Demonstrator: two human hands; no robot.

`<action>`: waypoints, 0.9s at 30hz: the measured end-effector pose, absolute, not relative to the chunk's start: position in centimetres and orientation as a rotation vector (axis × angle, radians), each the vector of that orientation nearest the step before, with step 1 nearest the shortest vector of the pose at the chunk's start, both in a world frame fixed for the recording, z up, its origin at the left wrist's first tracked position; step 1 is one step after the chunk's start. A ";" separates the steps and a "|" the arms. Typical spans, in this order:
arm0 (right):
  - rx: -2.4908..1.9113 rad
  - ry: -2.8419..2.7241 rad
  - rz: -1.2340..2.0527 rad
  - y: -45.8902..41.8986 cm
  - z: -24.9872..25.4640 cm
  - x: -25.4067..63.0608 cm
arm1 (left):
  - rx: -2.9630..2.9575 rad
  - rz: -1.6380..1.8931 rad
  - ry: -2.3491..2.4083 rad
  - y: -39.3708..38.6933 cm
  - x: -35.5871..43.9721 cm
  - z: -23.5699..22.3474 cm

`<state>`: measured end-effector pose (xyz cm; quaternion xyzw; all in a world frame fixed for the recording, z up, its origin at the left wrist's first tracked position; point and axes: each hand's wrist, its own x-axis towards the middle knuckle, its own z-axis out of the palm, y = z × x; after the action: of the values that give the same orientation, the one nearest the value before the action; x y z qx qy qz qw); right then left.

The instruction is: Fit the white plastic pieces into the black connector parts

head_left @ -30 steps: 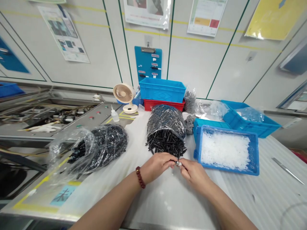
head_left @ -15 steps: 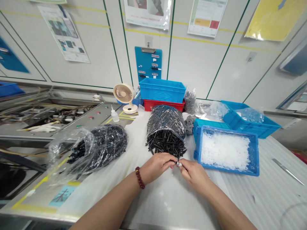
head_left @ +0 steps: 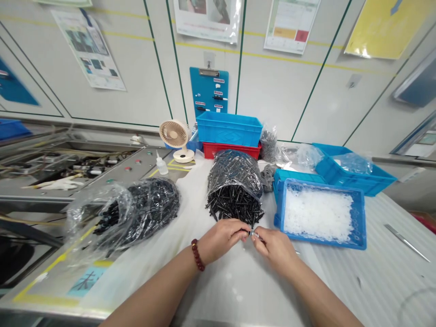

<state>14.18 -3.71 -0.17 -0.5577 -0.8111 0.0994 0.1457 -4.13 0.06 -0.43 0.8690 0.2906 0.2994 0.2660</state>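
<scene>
Left hand (head_left: 223,238) and right hand (head_left: 275,247) both pinching the small part (head_left: 251,233), its long axis left to right: dark end left, paler end right!

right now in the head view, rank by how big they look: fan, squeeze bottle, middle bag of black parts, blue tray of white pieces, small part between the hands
1. Blue tray
2. Middle bag
3. Fan
4. Squeeze bottle
5. Small part, partly covered, so ranked by what shows

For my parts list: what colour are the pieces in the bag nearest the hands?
The pieces are black; head view.
</scene>
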 end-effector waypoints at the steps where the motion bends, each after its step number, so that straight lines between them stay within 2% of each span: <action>1: -1.607 -2.333 0.289 -3.7 -0.2 14.2 | 2.344 0.812 0.788 0.0 -4.1 -0.4; 11: -1.688 -2.259 0.235 -3.8 0.0 14.0 | 2.281 0.865 0.864 -0.2 -4.3 0.0; 27: -1.538 -2.186 0.325 -3.7 -0.6 14.2 | 2.134 0.888 0.991 0.2 -4.3 -0.1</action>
<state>14.21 -3.68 -0.56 -0.5568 -0.7915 0.1177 0.2227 -4.26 0.20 -0.07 0.8073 0.3747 0.3360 0.3081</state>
